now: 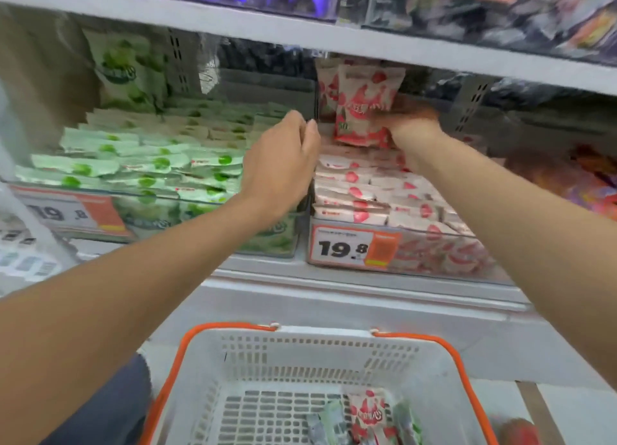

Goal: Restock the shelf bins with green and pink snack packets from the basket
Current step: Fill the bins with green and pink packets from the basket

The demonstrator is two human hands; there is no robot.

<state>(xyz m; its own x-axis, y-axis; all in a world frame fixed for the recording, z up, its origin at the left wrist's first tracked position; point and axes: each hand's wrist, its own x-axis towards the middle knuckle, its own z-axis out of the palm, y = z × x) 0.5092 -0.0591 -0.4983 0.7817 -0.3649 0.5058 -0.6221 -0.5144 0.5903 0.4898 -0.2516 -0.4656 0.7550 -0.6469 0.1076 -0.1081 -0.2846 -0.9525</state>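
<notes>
Head view: right hand [409, 119] clasps upright pink packets [360, 110]; left hand [283, 164] curled (grasp unclear). Risk: packets topple onto full stack [367, 191] beneath fingers if released.

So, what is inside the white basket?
Inside the basket lie one pink packet and a few green packets. Its near part is out of frame, so more may be hidden.
</notes>
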